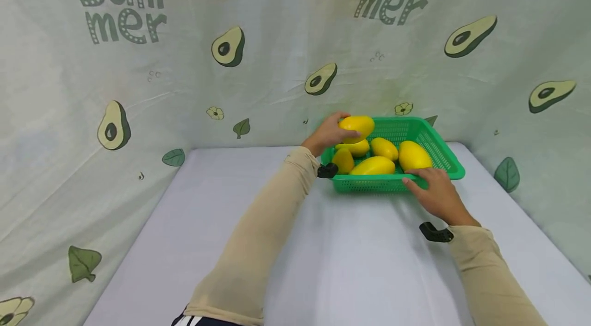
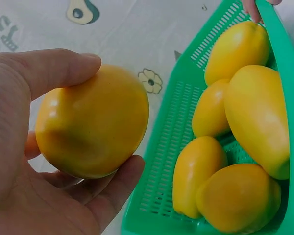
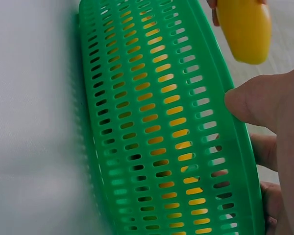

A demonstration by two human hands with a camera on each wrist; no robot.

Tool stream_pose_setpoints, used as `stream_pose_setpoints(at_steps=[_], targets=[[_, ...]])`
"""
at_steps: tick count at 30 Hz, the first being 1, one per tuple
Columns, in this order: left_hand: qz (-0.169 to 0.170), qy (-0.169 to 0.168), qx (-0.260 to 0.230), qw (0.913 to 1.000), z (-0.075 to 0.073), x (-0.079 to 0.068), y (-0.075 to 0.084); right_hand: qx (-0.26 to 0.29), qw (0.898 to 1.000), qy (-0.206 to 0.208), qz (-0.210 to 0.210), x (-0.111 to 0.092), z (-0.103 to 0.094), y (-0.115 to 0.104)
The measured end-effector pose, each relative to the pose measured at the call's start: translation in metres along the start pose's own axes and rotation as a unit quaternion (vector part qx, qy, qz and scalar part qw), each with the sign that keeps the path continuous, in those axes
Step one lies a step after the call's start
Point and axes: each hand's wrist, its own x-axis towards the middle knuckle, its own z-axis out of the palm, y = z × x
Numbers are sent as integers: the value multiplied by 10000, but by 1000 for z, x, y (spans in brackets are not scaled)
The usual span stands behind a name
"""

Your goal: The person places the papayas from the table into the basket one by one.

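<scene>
My left hand (image 1: pixel 329 135) holds a yellow mango (image 1: pixel 361 125) above the back left part of a green plastic basket (image 1: pixel 369 184). In the left wrist view, the thumb lies over the top of this mango (image 2: pixel 95 122) and the fingers curl beneath it. Several more mangoes (image 1: pixel 414 155) lie inside the basket. At the basket's front right, my right hand (image 1: pixel 438 196) grips the rim. The right wrist view has the thumb on the outer side of the perforated wall (image 3: pixel 152 122) and the fingers on the inner side, partly hidden by the wall.
The basket stands on a white-covered table (image 1: pixel 360 254), near its back right. A pale curtain (image 1: pixel 272 18) printed with avocados and leaves hangs behind and beside the table. Black straps (image 1: pixel 435 232) sit at both wrists.
</scene>
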Motion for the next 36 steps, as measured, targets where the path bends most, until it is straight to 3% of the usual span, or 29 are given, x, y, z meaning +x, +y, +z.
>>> stream_pose_setpoints(at_steps=[15, 25, 32, 36], targets=[[-131, -183, 147, 9996, 8, 3, 5, -25, 9998, 80, -169, -5, 2, -3], [-336, -259, 172, 9990, 3, 1, -5, -4, 9998, -121, -150, -4, 10, -6], [-89, -319, 332, 9989, -1, 10, 10, -42, 9999, -62, -90, 3, -1, -7], [-113, -359, 398, 9985, 1, 14, 19, -15, 10000, -11, -68, 1, -5, -6]])
